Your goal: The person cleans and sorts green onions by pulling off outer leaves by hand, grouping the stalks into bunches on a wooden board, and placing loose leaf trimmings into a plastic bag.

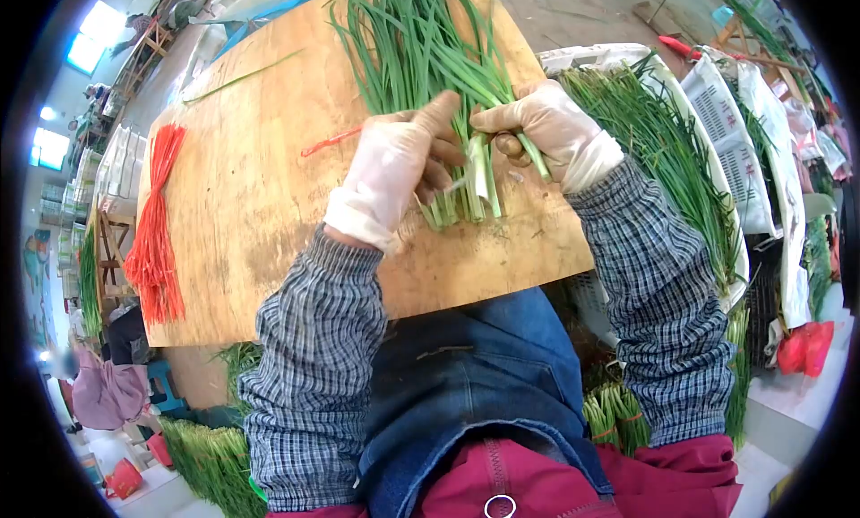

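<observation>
Chives (421,61) are lying in a loose bundle at the far middle of the wooden table (260,196), their leaves fanning away from the person and their pale stem ends pointing back toward the body. The gloved right hand (551,128) is pinching a few stems between thumb and curled fingers, and these are slanting across the bundle's right side. The gloved left hand (390,164) is bending its fingers against the bundle's left side near the stem ends; whether its grip is closing fully around them, I cannot tell. One red tie (330,142) is lying just left of that hand, while a sheaf of red ties (157,222) is resting along the table's left edge. The step in hand seems to be sorting and tidying stem ends, which are sitting unevenly. The next move is probably calling for a light touch, lining up the slanting stems without bruising them. More chives are filling a white basket (736,249) at the right.
</observation>
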Demonstrator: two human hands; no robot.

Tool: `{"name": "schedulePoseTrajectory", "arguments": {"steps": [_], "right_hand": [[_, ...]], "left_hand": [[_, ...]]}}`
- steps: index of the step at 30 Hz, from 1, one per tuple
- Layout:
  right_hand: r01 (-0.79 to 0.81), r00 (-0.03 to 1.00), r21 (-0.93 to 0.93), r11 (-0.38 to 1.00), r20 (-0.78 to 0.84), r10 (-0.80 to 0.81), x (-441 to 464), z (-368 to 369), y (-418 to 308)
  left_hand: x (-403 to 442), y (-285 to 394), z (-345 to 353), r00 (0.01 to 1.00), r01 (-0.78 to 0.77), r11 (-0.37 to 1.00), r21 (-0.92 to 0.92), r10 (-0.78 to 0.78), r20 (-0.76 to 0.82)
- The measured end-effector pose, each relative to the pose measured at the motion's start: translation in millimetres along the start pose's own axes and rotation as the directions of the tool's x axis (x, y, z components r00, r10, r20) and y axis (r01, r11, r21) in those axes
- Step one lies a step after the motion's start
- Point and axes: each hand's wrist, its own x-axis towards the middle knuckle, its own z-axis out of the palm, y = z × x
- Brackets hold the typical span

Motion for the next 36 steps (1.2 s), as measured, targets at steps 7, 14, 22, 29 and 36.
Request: {"name": "schedulePoseTrajectory", "arguments": {"steps": [7,14,22,29,36], "right_hand": [[0.053,0.997,-0.06,0.997,-0.047,-0.055,3.6,10.3,10.4],[0.09,0.986,-0.342,0.935,-0.099,-0.131,8.0,8.1,28.6],[0.144,0.907,-0.834,0.533,-0.103,-0.407,1.0,-0.9,37.8],[0.126,0.831,-0.725,0.677,-0.296,-0.471,-8.8,-47.3,43.9],[0.009,0.276,-0.324,0.946,-0.908,-0.314,-168.0,-197.0,69.1]], "left_hand": [[-64.4,-3.3,-38.2,0.999,0.003,0.942,0.336,0.011,-0.039],[-298.2,-89.2,-214.4,0.758,0.573,0.786,0.234,-0.4,-0.515],[-347.9,-198.8,-262.4,0.792,0.608,0.137,0.782,-0.172,-0.585],[-125.1,-83.0,-90.0,0.981,0.131,0.818,0.56,-0.187,0.043],[-8.1,-119.1,16.9,0.656,-0.193,0.886,0.422,-0.203,0.727]]}}
